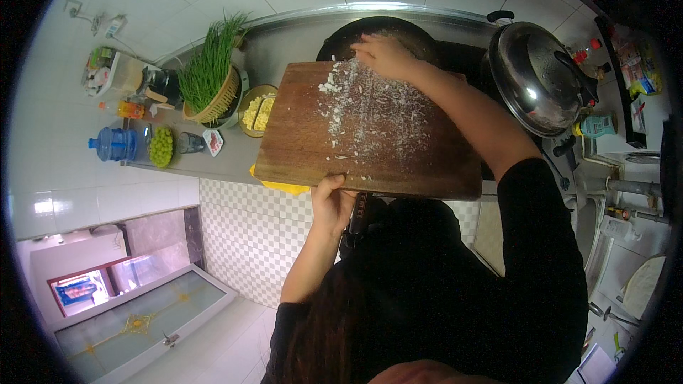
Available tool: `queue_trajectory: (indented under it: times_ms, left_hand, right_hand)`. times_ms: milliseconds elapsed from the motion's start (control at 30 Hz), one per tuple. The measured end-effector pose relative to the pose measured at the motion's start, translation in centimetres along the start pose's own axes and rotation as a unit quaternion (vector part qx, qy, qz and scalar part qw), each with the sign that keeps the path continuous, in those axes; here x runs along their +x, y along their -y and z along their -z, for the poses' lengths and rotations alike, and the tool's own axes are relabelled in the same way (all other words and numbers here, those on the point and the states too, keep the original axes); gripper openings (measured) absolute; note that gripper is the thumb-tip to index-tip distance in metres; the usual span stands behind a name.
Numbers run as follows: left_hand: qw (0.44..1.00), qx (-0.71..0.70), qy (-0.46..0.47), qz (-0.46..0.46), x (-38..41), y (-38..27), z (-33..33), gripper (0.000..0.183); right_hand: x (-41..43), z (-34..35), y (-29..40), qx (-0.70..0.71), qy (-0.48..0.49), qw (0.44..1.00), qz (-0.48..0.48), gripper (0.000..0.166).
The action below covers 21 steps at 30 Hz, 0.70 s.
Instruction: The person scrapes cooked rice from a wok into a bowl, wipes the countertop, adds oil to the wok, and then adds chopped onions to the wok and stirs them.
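My left hand (332, 205) grips the near edge of a wooden cutting board (299, 117), thumb on top. White crumbs and a dusting of fine white bits (368, 112) are strewn over the board's middle and right, with larger lumps (330, 84) towards its far left. Over the far edge reaches my right hand (387, 56), fingers somewhat apart and nothing seen in them. Beyond that edge, a dark wok (341, 37) shows partly, the rest hidden by the board. A black handle (360, 216) sticks out below the board, beside my left hand.
Left of the board stand a bowl of yellow crumbly food (251, 117), a basket (219, 104) of green chives (208, 64), a glass (191, 142), green grapes (161, 146) and a blue water jug (114, 144). At right sits a large lidded pot (533, 80). Yellow cloth-like material (285, 188) pokes out under the board.
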State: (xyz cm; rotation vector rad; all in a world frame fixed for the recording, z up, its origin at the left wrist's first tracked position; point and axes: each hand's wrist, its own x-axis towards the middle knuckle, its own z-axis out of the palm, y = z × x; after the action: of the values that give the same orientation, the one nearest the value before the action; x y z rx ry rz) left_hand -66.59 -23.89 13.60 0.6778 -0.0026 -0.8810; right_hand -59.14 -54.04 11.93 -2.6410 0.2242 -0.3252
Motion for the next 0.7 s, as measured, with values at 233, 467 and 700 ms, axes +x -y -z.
queue_trajectory:
  times_ms: [233, 467, 700]
  left_hand:
    - [0.999, -0.030, -0.021, -0.028, -0.4, -0.3, 0.3, 0.056]
    - [0.998, 0.006, -0.046, -0.035, -0.4, -0.1, 0.6, 0.049]
    - [0.999, 0.022, -0.025, -0.019, -0.7, -0.8, -0.6, 0.055]
  right_hand:
    - [-8.3, 4.5, 11.6, 0.300, 0.141, 0.921, 0.203, 0.055]
    - [-13.8, 4.0, 12.9, 0.123, 0.172, 0.913, 0.348, 0.063]
    - [-8.5, 1.5, 7.1, -0.010, 0.157, 0.949, 0.273, 0.062]
